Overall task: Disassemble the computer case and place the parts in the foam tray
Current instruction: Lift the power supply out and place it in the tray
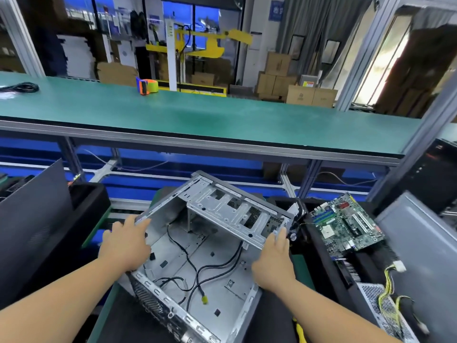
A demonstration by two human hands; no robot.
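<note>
The open grey metal computer case (217, 273) lies tilted in front of me, stripped inside except for loose black cables (195, 271) and a drive cage (232, 211) at its far end. My left hand (125, 243) grips the case's left wall. My right hand (273, 261) holds the right edge near the drive cage. A green motherboard (346, 224) rests in the black foam tray (319, 241) to the right. A power supply (385, 308) with yellow wires lies at the lower right.
A dark side panel (32, 226) leans at the left beside another black foam tray (89, 196). A grey panel (418, 241) stands at the right. A green shelf (197, 112) above carries an orange tape dispenser (146, 85) and a coiled black cable (23, 87).
</note>
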